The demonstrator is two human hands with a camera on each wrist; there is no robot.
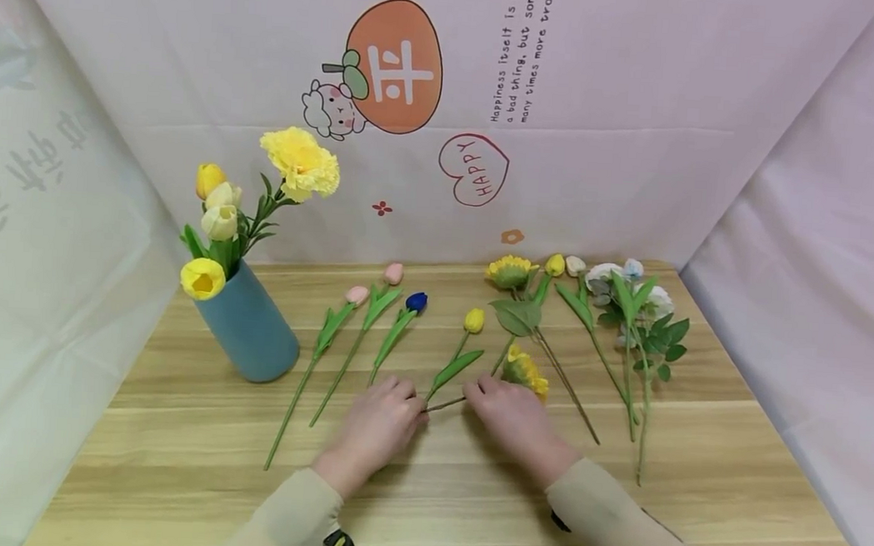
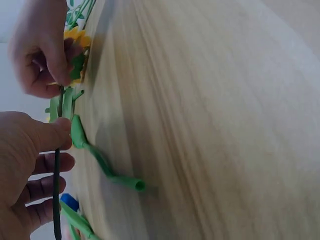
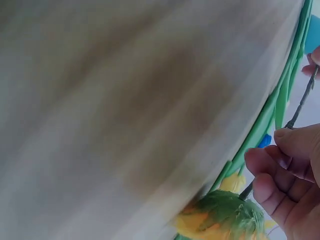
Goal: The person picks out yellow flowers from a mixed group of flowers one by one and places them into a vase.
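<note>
Sunflower (image 1: pixel 526 372) just over desk (image 1: pixel 452 524), petals (image 3: pixel 192 225) beside right grip (image 1: pixel 513 413). Left grip (image 1: pixel 381 424) and right grip both pinch stem (image 1: pixel 444 405). Probably light; stem likely stiff but bendy, petals soft, easy to squash. Best hold: stem.

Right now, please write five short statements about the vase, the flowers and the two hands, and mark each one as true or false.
1. Two pink tulips lie between the vase and the blue tulip. True.
2. The vase is empty. False: it holds yellow and cream flowers.
3. The left hand and the right hand hold one sunflower by its stem. True.
4. The blue tulip is inside the vase. False: it lies on the table.
5. The right hand touches the vase. False: both hands are away from it.
</note>
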